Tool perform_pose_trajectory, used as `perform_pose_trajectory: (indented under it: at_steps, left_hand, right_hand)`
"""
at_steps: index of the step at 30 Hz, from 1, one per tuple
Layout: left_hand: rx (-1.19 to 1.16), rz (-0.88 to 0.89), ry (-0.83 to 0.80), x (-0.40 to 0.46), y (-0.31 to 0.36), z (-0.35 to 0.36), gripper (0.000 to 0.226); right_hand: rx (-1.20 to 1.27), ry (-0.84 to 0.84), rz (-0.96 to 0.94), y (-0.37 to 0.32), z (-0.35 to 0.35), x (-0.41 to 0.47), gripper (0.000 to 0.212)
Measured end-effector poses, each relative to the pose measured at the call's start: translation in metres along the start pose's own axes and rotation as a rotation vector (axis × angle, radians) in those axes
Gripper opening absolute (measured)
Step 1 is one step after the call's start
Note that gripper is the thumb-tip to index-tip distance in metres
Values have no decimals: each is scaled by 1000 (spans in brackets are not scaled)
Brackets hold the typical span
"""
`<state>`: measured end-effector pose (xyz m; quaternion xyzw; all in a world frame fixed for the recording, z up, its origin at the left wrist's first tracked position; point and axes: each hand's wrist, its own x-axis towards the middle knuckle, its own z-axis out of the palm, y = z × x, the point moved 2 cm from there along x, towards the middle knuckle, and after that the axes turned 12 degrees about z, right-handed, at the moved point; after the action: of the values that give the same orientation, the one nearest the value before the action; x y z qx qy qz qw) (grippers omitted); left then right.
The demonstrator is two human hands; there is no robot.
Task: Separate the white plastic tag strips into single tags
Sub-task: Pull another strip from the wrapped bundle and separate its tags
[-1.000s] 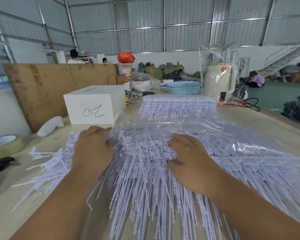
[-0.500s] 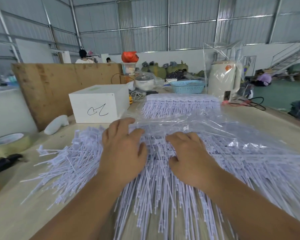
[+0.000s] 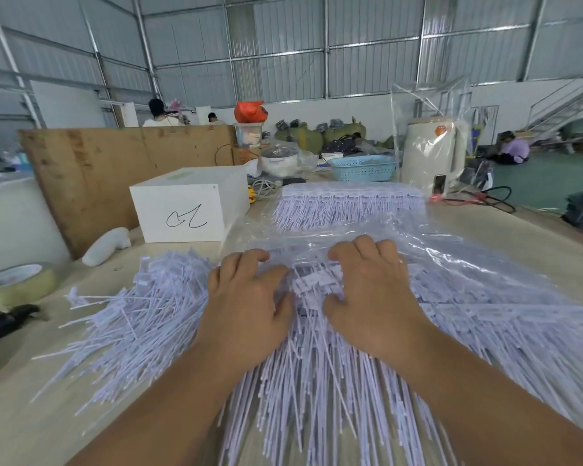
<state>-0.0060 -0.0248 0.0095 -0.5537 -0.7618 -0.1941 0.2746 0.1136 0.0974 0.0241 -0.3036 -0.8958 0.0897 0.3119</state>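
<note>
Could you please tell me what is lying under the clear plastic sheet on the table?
White tag strips show through the plastic sheet at the back, and more lie under it by the right hand. The table beneath them is covered.
</note>
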Motion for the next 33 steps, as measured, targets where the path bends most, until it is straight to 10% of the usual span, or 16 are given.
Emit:
perform_pose_trajectory:
  at_steps: [10, 26, 33]
  left_hand:
    - [-484, -163, 85, 3, 1, -11, 60]
    - [-817, -93, 242, -3, 21, -45, 18]
    - [-1456, -266, 253, 6, 15, -49, 10]
  right_hand:
    - [173, 214, -88, -3, -36, -4, 17]
    - [108, -175, -207, -10, -61, -16, 8]
    - [73, -154, -149, -11, -69, -18, 29]
